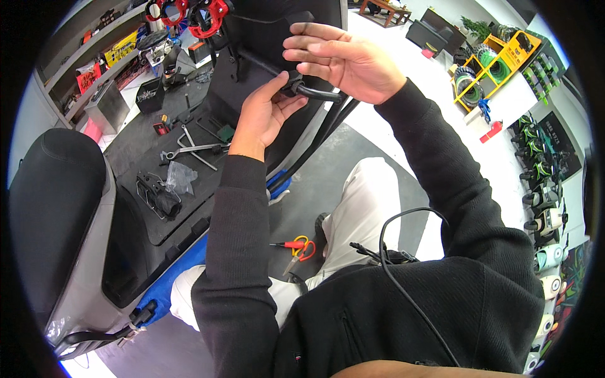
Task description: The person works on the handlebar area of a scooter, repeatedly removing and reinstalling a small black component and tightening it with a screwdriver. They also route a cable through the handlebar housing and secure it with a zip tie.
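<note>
Up at the top of the view, in front of the black panel of a scooter, both hands work on a bundle of black cables. The left hand is cupped under the bundle from below, palm up, thumb pressing against it and fingers loosely curled rather than clenched. The right hand comes over the top with its fingers stretched out flat; its palm seems to lie on the cables, but whether the thumb closes around them I cannot tell. The cables run down from the hands toward the floor, past the person's light trousers.

Judging from this, the step is guiding or seating the bundle against the panel. It goes best if the lower hand carries the weight while the upper hand only steers, so the cables bend gently and do not kink where they leave the panel. A slipping bundle looks the main risk, since neither hand grips firmly.

On the scooter's footboard to the left lie wrenches and a crumpled clear bag. Red-handled scissors rest on the floor near the knee.
</note>
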`<state>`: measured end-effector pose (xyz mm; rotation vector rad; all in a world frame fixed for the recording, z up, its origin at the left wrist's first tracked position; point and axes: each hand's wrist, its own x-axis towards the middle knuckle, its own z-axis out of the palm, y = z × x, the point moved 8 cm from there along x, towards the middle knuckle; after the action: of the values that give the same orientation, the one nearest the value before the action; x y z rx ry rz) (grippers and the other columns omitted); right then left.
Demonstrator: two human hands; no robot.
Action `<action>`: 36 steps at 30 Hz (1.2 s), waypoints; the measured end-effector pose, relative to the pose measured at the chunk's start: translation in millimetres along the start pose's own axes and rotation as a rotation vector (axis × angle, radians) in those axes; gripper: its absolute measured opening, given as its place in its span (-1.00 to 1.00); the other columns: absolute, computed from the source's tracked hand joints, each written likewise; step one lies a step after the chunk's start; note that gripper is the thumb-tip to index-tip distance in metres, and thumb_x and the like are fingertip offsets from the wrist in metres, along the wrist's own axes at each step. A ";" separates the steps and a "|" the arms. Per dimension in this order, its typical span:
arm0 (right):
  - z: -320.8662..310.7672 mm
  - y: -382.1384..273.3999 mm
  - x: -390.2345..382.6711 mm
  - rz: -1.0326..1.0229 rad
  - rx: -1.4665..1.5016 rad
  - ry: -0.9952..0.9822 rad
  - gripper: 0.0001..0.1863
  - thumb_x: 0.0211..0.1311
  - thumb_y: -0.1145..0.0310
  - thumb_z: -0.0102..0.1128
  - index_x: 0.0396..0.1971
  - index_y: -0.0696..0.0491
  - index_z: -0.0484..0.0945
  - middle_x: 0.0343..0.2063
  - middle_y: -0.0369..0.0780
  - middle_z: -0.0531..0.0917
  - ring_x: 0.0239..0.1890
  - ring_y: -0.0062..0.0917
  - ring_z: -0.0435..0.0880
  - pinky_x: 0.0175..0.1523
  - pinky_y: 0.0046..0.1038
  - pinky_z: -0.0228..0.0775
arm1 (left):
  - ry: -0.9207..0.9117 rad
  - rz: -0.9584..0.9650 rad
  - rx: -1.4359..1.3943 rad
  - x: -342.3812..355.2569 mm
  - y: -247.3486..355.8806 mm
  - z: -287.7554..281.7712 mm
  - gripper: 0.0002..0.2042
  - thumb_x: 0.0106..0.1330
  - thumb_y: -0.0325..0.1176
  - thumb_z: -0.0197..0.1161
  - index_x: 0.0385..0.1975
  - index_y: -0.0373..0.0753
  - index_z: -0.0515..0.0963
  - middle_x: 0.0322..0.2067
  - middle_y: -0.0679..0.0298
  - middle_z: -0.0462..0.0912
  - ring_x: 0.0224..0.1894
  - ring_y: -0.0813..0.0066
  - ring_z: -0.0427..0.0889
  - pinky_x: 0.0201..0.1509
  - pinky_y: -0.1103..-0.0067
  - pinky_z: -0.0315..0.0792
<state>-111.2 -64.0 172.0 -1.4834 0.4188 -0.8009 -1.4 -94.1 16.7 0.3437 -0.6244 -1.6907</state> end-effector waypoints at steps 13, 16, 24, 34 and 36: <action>-12.2 19.8 17.1 -0.256 -0.912 0.267 -0.66 0.41 0.34 0.40 0.08 0.20 0.73 -0.26 -0.16 0.84 -0.34 -0.58 0.79 -0.10 -0.57 0.67 | 0.016 -0.073 -0.021 1.1 -4.2 -8.8 -0.59 0.59 -0.03 0.21 0.02 -0.34 0.50 -0.12 -0.04 0.68 -0.03 0.00 0.78 0.18 0.16 0.72; -21.1 20.2 19.7 -0.222 -0.942 0.333 -0.75 0.45 0.35 0.38 0.01 0.12 0.79 -0.30 -0.28 0.80 -0.39 -0.67 0.70 -0.21 -0.64 0.58 | 0.012 -0.078 -0.029 2.0 -5.2 -10.5 -0.59 0.58 -0.02 0.22 -0.03 -0.34 0.52 -0.11 -0.09 0.69 0.01 -0.01 0.77 0.22 0.16 0.70; -22.0 28.2 28.5 -0.234 -0.787 0.213 -0.72 0.45 0.37 0.37 0.05 0.18 0.75 -0.26 -0.25 0.81 -0.29 -0.68 0.71 -0.09 -0.58 0.62 | -0.064 -0.084 -0.073 1.6 -6.2 -10.8 -0.65 0.59 -0.15 0.18 -0.01 -0.40 0.53 -0.09 -0.11 0.68 0.05 0.00 0.75 0.31 0.21 0.65; -28.3 34.2 33.6 -0.194 -0.781 0.249 -0.74 0.42 0.43 0.38 0.01 0.22 0.76 -0.29 -0.22 0.82 -0.33 -0.66 0.73 -0.10 -0.57 0.65 | -0.109 -0.095 -0.118 3.2 -8.2 -13.9 -0.71 0.58 -0.29 0.18 0.03 -0.44 0.55 -0.08 -0.05 0.68 0.05 0.02 0.74 0.30 0.21 0.66; -28.6 31.2 32.1 -0.220 -0.772 0.255 -0.74 0.42 0.43 0.38 0.01 0.22 0.76 -0.27 -0.21 0.83 -0.32 -0.66 0.73 -0.09 -0.56 0.66 | -0.099 -0.103 -0.118 3.2 -8.8 -15.2 -0.72 0.58 -0.29 0.17 0.02 -0.42 0.56 -0.07 -0.04 0.67 0.05 0.03 0.74 0.29 0.21 0.66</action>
<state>-102.5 -109.7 146.4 -2.1750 0.8296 -1.0748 -0.9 -99.4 -0.3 0.2120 -0.5848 -1.8430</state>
